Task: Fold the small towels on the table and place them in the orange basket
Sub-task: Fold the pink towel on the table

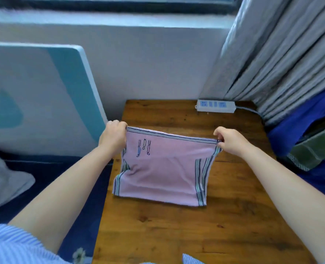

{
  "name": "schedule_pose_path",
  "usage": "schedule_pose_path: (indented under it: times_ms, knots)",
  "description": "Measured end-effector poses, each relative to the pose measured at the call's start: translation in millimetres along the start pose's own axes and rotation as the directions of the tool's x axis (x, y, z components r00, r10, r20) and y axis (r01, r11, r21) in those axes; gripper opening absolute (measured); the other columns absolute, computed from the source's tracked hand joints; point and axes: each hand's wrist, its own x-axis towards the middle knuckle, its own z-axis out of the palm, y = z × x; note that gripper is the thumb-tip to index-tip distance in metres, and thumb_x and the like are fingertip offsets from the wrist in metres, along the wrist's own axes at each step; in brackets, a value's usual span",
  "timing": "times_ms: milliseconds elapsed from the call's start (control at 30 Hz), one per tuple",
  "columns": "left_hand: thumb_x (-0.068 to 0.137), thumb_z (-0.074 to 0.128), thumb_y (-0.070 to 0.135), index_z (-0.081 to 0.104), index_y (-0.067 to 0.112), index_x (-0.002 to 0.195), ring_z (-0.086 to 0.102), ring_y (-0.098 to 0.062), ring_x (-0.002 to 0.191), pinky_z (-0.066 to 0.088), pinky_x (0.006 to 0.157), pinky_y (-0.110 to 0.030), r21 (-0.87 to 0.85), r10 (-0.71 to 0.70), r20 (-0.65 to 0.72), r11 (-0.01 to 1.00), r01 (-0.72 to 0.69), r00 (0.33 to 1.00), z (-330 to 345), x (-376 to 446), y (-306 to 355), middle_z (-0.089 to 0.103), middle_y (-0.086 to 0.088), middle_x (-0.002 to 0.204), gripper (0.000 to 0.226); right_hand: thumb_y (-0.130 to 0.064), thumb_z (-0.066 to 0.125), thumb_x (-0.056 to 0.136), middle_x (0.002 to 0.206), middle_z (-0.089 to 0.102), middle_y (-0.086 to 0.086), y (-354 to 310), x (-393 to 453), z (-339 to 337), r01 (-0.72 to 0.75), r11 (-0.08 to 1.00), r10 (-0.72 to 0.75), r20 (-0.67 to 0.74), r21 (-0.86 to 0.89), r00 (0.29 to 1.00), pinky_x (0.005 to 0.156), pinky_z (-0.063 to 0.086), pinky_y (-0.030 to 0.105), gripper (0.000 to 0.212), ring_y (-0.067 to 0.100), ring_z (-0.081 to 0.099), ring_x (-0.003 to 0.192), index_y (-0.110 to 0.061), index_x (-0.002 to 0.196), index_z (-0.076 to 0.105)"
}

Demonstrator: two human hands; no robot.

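While hands (113, 137) pinch corners, towel (163, 168) taut

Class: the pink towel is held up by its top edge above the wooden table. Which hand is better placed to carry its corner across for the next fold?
Probably either: left hand and right hand each pinch a top corner of the pink towel.

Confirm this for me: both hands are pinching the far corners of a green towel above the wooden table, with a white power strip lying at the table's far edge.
One thing is wrong: the towel is pink with striped borders, not green, as the head view shows. The rest stands: the left hand and right hand pinch its far corners above the wooden table, and the white power strip lies at the far edge.
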Motion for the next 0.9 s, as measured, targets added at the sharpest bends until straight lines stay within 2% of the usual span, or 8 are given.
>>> schedule_pose_path:
  times_ms: [200,300,433,467,567,633,733,900]
  knots:
    - [0.087,0.033,-0.005,0.048,-0.003,0.11,0.037,-0.034,0.115,0.038,0.087,-0.043,0.041,-0.01,-0.218,0.999,0.019,0.976,-93.5,-6.3,18.1,0.046,-0.021,0.117,0.028,-0.006,0.048,0.085,0.108,0.058,0.025,-42.5,-12.4,-63.0,-0.023,0.984,-0.045,-0.371,-0.177,0.928,0.087,0.046,0.041,0.028,0.037,0.051,0.109,0.002,0.105,0.066]
    - [0.085,0.034,-0.006,0.053,-0.009,0.106,0.041,-0.036,0.112,0.031,0.088,-0.041,-0.137,-0.01,-0.498,0.988,-0.067,0.867,-136.1,-10.4,18.1,0.05,-0.026,0.114,0.029,-0.004,0.039,0.08,0.1,0.058,0.033,-66.1,-33.2,-96.7,0.005,1.0,-0.022,-0.719,-0.025,0.694,0.08,0.044,0.046,0.034,0.044,0.052,0.1,0.009,0.098,0.065]
    - [0.08,0.03,0.007,0.058,-0.013,0.086,0.037,-0.028,0.089,0.026,0.079,-0.034,-0.131,0.066,-0.815,0.947,-0.294,0.575,-164.8,-18.7,19.2,0.058,-0.032,0.088,0.035,0.004,0.04,0.077,0.099,0.059,0.033,-95.2,-56.6,-128.6,0.075,0.994,0.041,-0.913,0.078,0.406,0.078,0.03,0.037,0.03,0.046,0.054,0.095,0.012,0.098,0.06]
    - [0.082,0.03,0.007,0.057,-0.013,0.091,0.039,-0.028,0.093,0.028,0.082,-0.035,-0.149,0.061,-0.773,0.95,-0.274,0.632,-168.4,-22.5,21.5,0.058,-0.031,0.092,0.035,0.002,0.038,0.078,0.101,0.059,0.033,-99.5,-59.8,-132.5,0.082,0.993,0.041,-0.905,0.083,0.423,0.078,0.03,0.036,0.032,0.045,0.054,0.097,0.011,0.099,0.059]
    - [0.086,0.036,0.0,0.053,-0.007,0.108,0.045,-0.036,0.111,0.038,0.088,-0.042,-0.113,-0.002,-0.485,0.992,-0.061,0.874,-169.0,-32.1,19.1,0.055,-0.026,0.113,0.028,-0.001,0.039,0.086,0.116,0.059,0.024,-96.2,-65.3,-133.1,-0.05,0.999,0.044,-0.688,0.011,0.724,0.087,0.039,0.037,0.032,0.038,0.049,0.111,0.002,0.113,0.057]
    - [0.087,0.039,-0.004,0.053,-0.006,0.108,0.045,-0.037,0.112,0.04,0.085,-0.045,-0.079,-0.011,-0.487,0.996,-0.032,0.873,-167.0,-37.8,13.7,0.055,-0.025,0.114,0.026,0.001,0.041,0.087,0.115,0.061,0.023,-93.4,-73.1,-132.1,-0.048,0.999,0.052,-0.688,0.026,0.724,0.086,0.04,0.038,0.031,0.037,0.049,0.111,0.001,0.113,0.059]
    - [0.088,0.039,-0.004,0.056,-0.01,0.106,0.049,-0.041,0.107,0.041,0.084,-0.048,-0.119,0.041,-0.668,0.98,-0.161,0.743,-165.7,-42.3,10.7,0.057,-0.029,0.107,0.025,0.0,0.037,0.086,0.111,0.06,0.026,-96.6,-81.1,-134.5,0.02,0.997,0.046,-0.837,0.068,0.546,0.083,0.038,0.039,0.033,0.039,0.049,0.107,0.005,0.11,0.059]
    - [0.093,0.035,0.003,0.055,0.001,0.113,0.054,-0.036,0.107,0.041,0.075,-0.035,-0.129,-0.074,-0.336,0.991,0.032,0.939,-156.0,-28.8,3.0,0.057,-0.019,0.117,0.028,-0.003,0.045,0.087,0.115,0.062,0.021,-90.5,-71.4,-134.3,-0.05,0.998,0.067,-0.566,0.046,0.822,0.083,0.043,0.036,0.029,0.036,0.052,0.11,-0.003,0.109,0.062]
